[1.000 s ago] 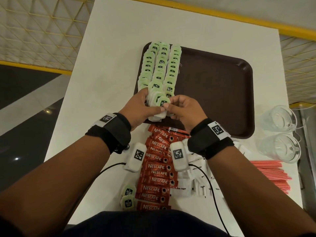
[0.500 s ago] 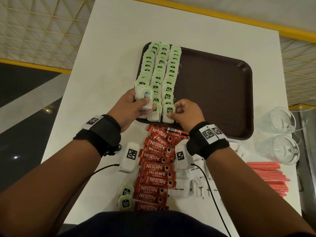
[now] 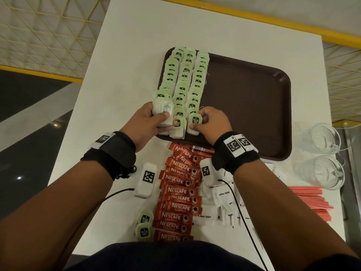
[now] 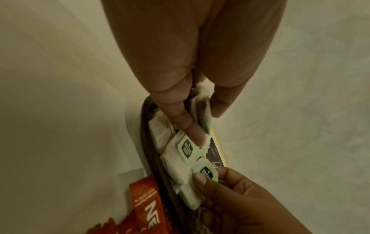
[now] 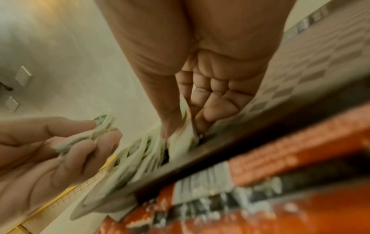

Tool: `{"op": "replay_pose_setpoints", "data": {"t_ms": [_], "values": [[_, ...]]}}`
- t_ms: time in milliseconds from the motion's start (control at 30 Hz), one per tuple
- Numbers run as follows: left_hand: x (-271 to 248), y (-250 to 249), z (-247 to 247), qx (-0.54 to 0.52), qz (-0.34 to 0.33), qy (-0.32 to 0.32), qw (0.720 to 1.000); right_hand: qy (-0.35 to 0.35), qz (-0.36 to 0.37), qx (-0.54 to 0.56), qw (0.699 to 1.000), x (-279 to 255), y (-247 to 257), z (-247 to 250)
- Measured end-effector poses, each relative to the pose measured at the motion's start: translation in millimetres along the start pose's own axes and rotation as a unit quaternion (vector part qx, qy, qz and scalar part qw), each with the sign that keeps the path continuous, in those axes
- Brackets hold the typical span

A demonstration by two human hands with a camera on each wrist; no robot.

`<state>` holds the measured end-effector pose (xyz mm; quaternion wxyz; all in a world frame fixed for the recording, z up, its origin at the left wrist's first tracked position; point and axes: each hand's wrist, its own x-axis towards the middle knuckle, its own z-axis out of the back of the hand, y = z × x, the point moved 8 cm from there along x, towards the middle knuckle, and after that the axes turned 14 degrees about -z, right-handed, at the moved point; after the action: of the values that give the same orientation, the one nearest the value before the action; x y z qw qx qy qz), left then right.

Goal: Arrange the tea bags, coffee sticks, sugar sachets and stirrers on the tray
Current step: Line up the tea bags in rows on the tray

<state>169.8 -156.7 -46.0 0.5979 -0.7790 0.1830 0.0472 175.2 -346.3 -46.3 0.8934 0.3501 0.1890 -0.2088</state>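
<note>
Left hand (image 3: 145, 122): grip closed on small stack of tea bags (image 3: 165, 112), thumb on top. Right hand (image 3: 212, 124): grip pinching single tea bag (image 3: 194, 124) at tray (image 3: 254, 106) near edge.

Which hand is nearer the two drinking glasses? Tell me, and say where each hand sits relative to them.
Right. The right hand pinches a tea bag on the tray's near edge, with bare tray between it and the glasses. The left hand holds tea bags farther off, beyond the right hand.
</note>
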Motion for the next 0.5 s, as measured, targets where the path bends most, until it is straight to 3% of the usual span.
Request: {"op": "replay_pose_setpoints", "data": {"t_ms": [367,500], "values": [[-1.6,5.8,1.1,-0.067,0.046,-0.023,0.996,-0.024,-0.009,0.007,1.0,1.5,-1.1,-0.9],[-2.3,2.2,-4.5,-0.004,0.027,0.007,1.0,-0.059,-0.01,0.032,0.998,-1.4,-2.8,12.3]]}}
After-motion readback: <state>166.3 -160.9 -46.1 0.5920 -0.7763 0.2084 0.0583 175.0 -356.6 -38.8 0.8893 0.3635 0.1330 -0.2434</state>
